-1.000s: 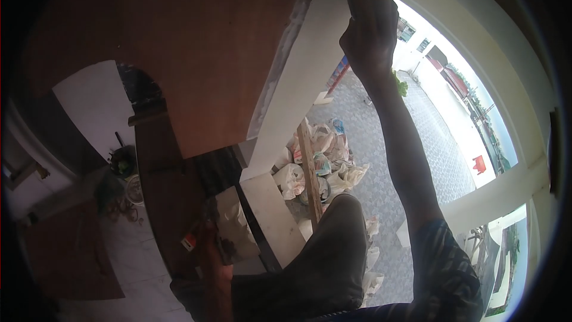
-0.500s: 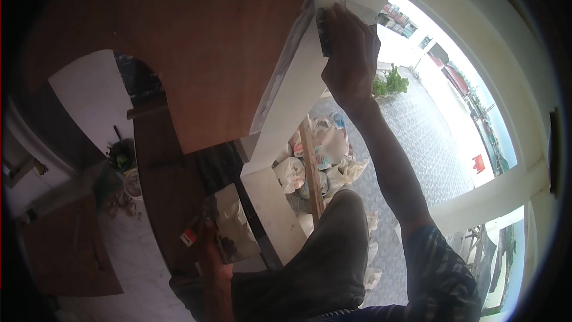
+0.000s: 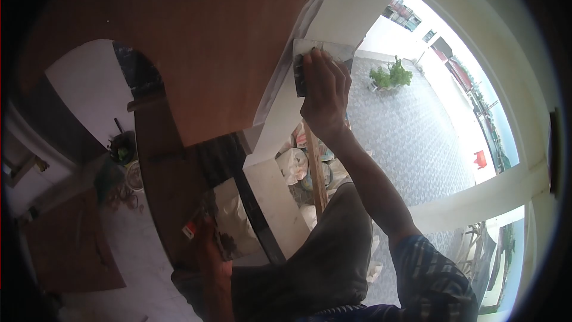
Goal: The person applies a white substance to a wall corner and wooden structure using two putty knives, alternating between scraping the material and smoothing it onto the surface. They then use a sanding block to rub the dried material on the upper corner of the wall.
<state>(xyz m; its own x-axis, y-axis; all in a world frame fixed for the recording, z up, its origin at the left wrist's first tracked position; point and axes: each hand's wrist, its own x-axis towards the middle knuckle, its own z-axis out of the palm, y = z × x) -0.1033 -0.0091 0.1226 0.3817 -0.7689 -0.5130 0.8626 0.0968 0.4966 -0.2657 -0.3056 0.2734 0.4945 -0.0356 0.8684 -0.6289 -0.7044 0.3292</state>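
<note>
My right hand point(image 3: 326, 92) grips a wide putty knife point(image 3: 305, 45), its blade pressed flat on the pale strip of wall point(image 3: 341, 9) beside the brown panel point(image 3: 220, 48). A rough whitish bead of filler point(image 3: 301, 30) runs down the panel's edge. Low in the view, my left hand point(image 3: 210, 253) is closed around the dark-edged side of a flat plate point(image 3: 225, 192) bearing cream-coloured filler point(image 3: 239, 220). A small red-and-white piece point(image 3: 189, 230) shows at these fingers.
Plastic bags point(image 3: 293, 166) lie on the ground behind a wooden bar point(image 3: 314, 170). A potted plant point(image 3: 391, 75) stands on the paved yard outside the opening. At the lower left, a brown board point(image 3: 68, 244) and a bucket point(image 3: 134, 177) rest on the pale floor.
My right hand has slid the putty knife down along the pale strip, toward me and slightly left. My left hand and the plate stay nearly in place.
</note>
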